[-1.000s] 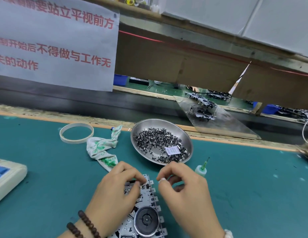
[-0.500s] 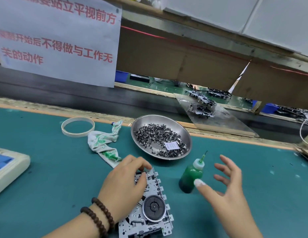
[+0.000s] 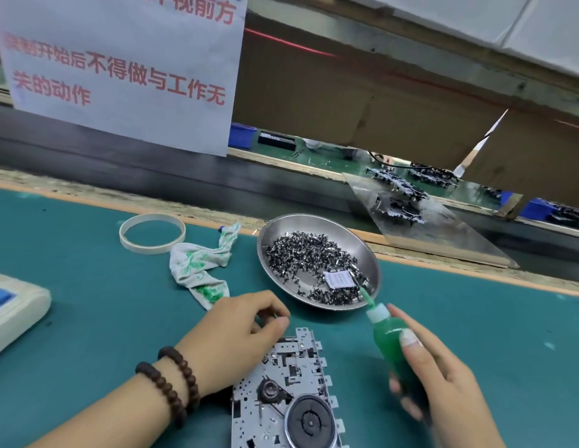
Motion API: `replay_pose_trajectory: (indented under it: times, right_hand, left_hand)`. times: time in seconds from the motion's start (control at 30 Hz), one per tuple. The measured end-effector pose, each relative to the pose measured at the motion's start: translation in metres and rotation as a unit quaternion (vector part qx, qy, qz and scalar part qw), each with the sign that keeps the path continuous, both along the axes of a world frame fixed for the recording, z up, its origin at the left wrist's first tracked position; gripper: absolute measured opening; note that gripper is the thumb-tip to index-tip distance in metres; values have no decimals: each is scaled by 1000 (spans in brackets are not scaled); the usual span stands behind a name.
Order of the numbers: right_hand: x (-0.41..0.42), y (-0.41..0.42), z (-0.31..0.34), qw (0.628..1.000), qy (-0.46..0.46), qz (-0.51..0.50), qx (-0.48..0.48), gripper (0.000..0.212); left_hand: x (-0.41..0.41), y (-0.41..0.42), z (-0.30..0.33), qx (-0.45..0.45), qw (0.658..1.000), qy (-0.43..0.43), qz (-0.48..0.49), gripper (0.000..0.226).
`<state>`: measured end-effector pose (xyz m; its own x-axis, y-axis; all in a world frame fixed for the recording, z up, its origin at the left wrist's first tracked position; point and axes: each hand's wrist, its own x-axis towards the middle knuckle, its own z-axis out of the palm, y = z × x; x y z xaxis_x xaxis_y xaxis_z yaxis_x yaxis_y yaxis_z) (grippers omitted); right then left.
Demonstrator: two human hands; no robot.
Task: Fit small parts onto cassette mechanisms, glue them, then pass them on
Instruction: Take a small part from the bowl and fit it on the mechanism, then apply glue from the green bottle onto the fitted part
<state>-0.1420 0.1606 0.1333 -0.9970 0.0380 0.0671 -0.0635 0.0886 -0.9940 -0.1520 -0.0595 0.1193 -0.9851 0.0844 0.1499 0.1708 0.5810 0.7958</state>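
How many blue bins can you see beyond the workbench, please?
3: one blue bin just right of the hanging paper sign, a partly hidden one behind the clear sheet, and one far right. Others may be hidden.

Right hand (image 3: 443,376) grips green glue bottle (image 3: 393,341); left hand (image 3: 230,337) rests on cassette mechanism (image 3: 291,392).

Both forearms bare, no sleeves in view. Left wrist wears a dark brown wooden bead bracelet (image 3: 168,388), round beads, wrapped twice so two strands sit side by side just behind the left hand (image 3: 231,342). Right hand (image 3: 443,379): no rings or bands visible, thumbnail pale and short.
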Motion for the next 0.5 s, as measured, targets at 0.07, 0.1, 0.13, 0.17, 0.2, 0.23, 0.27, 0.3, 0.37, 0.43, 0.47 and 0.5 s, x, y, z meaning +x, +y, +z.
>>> replay_pose_trajectory:
  times: [0.07, 0.1, 0.13, 0.17, 0.2, 0.23, 0.27, 0.3, 0.37, 0.43, 0.47, 0.5]
  right_hand:
    - [-3, 0, -3, 999, -13, -1, -43, 21]
    - [-4, 1, -4, 997, -22, 0, -68, 20]
    - [-3, 2, -4, 996, -30, 5, -85, 22]
    - [-3, 3, -3, 995, -35, 12, -93, 24]
    - [-3, 4, 0, 994, -37, 18, -97, 24]
    - [-2, 4, 2, 994, -35, 21, -105, 22]
    - [-2, 3, 4, 992, -34, 21, -121, 19]
    - [-2, 2, 5, 989, -31, 18, -141, 17]
    - [-1, 1, 6, 980, -25, 8, -195, 19]
    - [-1, 1, 7, 967, -37, 4, -251, 22]
    - [-1, 1, 7, 962, -45, 8, -268, 24]
    - [-1, 1, 6, 961, -48, 15, -271, 25]
  left_hand:
    - [-2, 0, 0, 19, 999, -31, -16, 8]
    - [-3, 0, -2, 18, 999, -42, -25, 8]
    - [-4, -1, -3, 24, 998, -56, -34, 8]
    - [-4, -1, -3, 34, 996, -73, -41, 7]
    - [-4, -2, -3, 48, 994, -91, -46, 8]
    - [-5, -2, -3, 65, 991, -110, -50, 8]
    - [-4, -1, -2, 83, 987, -126, -53, 8]
    - [-3, -1, -2, 99, 984, -139, -53, 9]
    - [-2, 1, -1, 129, 977, -162, -46, 11]
    - [-1, 1, 1, 154, 969, -188, -41, 12]
    - [-1, 1, 1, 158, 966, -200, -39, 13]
    - [-2, 1, 2, 155, 965, -206, -39, 13]
